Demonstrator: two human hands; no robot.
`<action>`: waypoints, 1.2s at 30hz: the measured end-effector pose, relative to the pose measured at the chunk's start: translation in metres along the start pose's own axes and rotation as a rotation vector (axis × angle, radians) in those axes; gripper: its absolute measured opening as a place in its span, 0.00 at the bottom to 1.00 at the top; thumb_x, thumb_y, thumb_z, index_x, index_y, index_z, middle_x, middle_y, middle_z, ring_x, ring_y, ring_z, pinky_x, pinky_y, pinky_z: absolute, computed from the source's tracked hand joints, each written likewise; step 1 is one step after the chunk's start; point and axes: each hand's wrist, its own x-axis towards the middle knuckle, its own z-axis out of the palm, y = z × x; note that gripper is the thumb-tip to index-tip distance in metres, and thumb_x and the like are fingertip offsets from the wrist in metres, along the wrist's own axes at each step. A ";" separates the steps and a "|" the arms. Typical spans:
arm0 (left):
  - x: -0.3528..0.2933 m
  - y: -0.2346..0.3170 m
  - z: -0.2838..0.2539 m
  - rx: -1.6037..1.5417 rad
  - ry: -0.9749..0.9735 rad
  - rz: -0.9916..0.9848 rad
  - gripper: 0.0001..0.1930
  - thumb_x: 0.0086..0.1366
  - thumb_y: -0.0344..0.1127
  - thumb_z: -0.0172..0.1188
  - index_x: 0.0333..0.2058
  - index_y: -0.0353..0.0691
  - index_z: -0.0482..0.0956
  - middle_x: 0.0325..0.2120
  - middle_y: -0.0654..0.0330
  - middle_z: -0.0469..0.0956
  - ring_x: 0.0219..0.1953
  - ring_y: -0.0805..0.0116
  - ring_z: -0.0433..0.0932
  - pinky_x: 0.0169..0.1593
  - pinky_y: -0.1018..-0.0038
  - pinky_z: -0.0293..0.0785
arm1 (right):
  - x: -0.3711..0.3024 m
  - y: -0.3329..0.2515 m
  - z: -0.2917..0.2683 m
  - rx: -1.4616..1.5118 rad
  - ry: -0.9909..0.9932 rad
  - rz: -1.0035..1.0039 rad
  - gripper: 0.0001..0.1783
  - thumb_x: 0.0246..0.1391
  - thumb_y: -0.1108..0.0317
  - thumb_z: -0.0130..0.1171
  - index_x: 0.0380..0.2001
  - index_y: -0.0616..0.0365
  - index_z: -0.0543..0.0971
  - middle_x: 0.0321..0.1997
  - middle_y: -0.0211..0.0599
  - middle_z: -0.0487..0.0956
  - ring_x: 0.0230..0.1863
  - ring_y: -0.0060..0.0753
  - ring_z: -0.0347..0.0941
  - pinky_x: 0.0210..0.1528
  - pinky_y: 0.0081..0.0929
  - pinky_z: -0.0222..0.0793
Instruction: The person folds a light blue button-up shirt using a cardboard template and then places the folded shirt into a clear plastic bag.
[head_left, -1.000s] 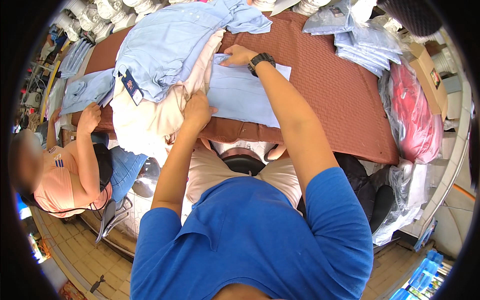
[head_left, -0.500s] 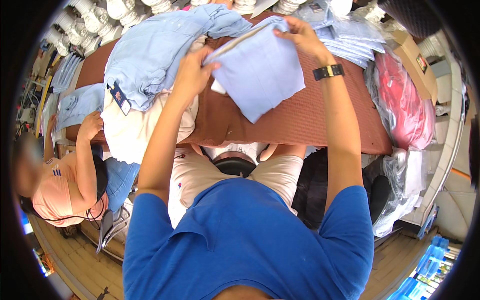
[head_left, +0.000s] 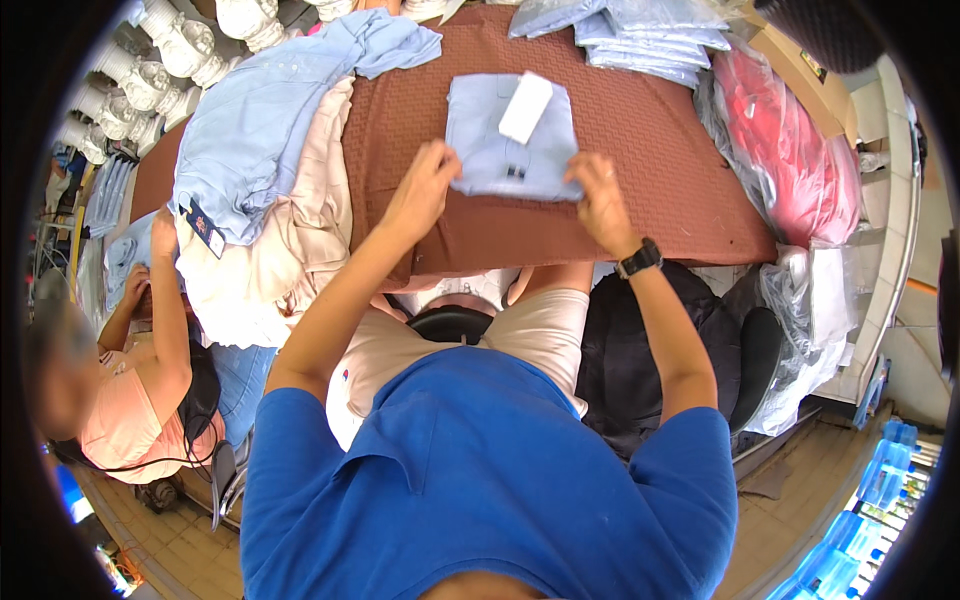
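Observation:
A light blue shirt point(head_left: 480, 130), folded into a neat rectangle, lies on the brown tablecloth point(head_left: 620, 110). On its upper part rests a white tag point(head_left: 526, 107), and a small dark label shows near its front edge. My left hand point(head_left: 425, 190) grips the shirt's left edge near the front corner. At the right front corner my right hand point(head_left: 600, 195), with a dark watch on its wrist, pinches the other edge; its fingertips are partly hidden.
Left of me lie a heaped pale blue garment point(head_left: 260, 110) and cream garments point(head_left: 310, 200). Bagged blue shirts point(head_left: 650, 40) are stacked at the far right, beside bagged red clothing point(head_left: 790, 150) and a cardboard box point(head_left: 805, 75). At left, a co-worker point(head_left: 150, 370) handles blue cloth.
The folded shirt was held up and tilted; now it lies flat on the table, turned so its tag and label show. Both hands have come lower and nearer to me.

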 end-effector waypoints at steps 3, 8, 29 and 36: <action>-0.039 0.006 0.012 -0.081 -0.096 -0.075 0.17 0.51 0.13 0.52 0.39 0.35 0.75 0.44 0.51 0.71 0.51 0.50 0.71 0.53 0.63 0.71 | -0.041 0.004 0.023 0.081 -0.062 0.027 0.25 0.39 0.91 0.45 0.41 0.60 0.78 0.54 0.47 0.74 0.52 0.55 0.69 0.56 0.43 0.67; -0.038 0.021 0.003 -0.188 0.034 -0.314 0.16 0.60 0.22 0.59 0.47 0.40 0.76 0.49 0.53 0.70 0.52 0.52 0.72 0.54 0.64 0.71 | -0.025 -0.012 0.011 0.167 0.080 0.188 0.16 0.49 0.83 0.55 0.43 0.59 0.79 0.51 0.45 0.74 0.50 0.53 0.69 0.55 0.42 0.65; 0.004 0.015 0.018 0.092 -0.107 -0.360 0.38 0.56 0.46 0.70 0.61 0.40 0.63 0.60 0.47 0.62 0.61 0.46 0.60 0.60 0.52 0.60 | 0.070 0.042 0.068 -0.124 -0.105 0.470 0.42 0.35 0.49 0.78 0.50 0.67 0.76 0.47 0.61 0.75 0.52 0.59 0.70 0.55 0.46 0.67; 0.026 0.040 0.028 0.026 -0.006 -0.191 0.27 0.59 0.42 0.67 0.53 0.38 0.70 0.57 0.49 0.66 0.57 0.48 0.65 0.58 0.56 0.63 | 0.102 0.042 0.039 0.301 -0.272 0.754 0.28 0.42 0.58 0.74 0.41 0.70 0.79 0.42 0.58 0.78 0.38 0.40 0.80 0.38 0.32 0.78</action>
